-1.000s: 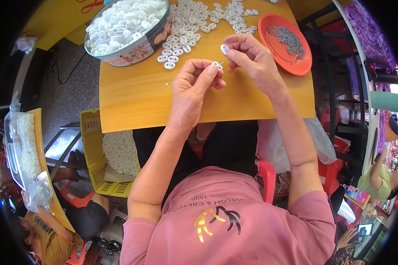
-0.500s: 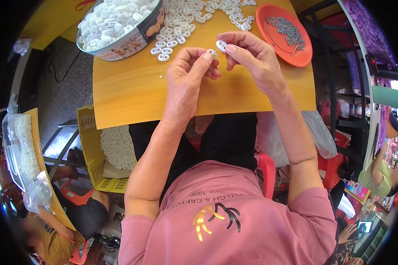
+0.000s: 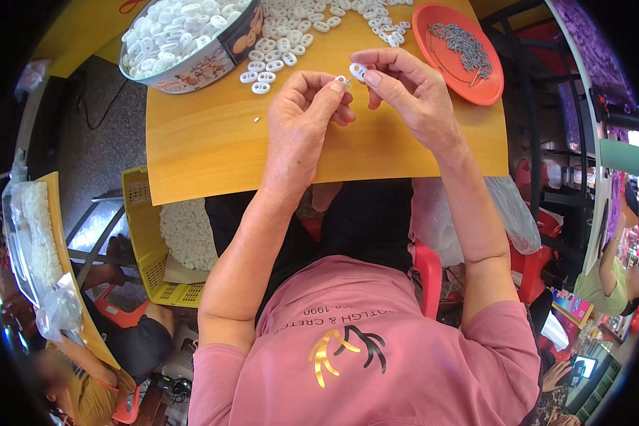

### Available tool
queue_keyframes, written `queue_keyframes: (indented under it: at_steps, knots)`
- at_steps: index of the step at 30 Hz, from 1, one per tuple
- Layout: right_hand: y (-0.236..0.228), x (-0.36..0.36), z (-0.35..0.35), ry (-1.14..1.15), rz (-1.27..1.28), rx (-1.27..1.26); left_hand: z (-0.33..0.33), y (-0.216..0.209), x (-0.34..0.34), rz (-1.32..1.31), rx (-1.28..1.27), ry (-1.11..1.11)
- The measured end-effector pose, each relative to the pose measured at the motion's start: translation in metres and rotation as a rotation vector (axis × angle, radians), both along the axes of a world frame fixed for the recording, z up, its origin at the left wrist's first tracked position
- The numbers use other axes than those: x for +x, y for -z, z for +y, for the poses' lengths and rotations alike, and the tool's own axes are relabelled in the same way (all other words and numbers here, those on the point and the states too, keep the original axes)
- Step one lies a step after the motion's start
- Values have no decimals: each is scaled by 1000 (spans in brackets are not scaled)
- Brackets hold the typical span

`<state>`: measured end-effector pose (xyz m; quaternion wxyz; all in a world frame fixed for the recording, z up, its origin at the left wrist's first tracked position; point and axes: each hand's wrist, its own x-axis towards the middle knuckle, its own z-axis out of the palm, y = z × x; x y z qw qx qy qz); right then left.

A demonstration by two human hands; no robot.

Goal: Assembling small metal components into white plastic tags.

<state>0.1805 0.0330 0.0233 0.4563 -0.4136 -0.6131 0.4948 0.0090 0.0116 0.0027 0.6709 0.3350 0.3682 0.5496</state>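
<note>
Above the table both my hands meet, thumbs and fingertips pinched. My left hand [image 3: 309,110] is closed on a small white plastic piece [image 3: 341,79], mostly covered by the fingers. In my right hand [image 3: 408,89] a white oval two-hole plastic piece [image 3: 358,72] is gripped between thumb and fingers. A thin metal pin or wire [image 3: 349,80] seems to run between the two pieces; it is too small to make out fully. Beyond my hands lie many loose white two-hole pieces [image 3: 289,59], spread over the tabletop.
A round tin [image 3: 199,71] heaped with white pieces stands far left on the wooden table [image 3: 213,153]. At the far right, a red plate [image 3: 491,89] holds grey metal bits [image 3: 461,46]. Below left is a yellow crate [image 3: 138,234]. Another person [image 3: 96,376] sits at lower left.
The view has shifted slightly. Both hands keep their grips on the white pieces and stay close together, with only a slight movement of the fingers.
</note>
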Motion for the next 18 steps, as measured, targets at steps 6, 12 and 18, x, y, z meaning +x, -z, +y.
queue_keyframes:
  at_steps: [6,12,18]
  knots:
    - [-3,-4,-5,40,-85,85,-1,-1,2,30,-9,-19]
    - [-1,-5,-8,49,-102,74,-1,0,3,110,27,-11]
    - [2,-12,-10,69,-68,51,-1,-1,3,45,12,-30]
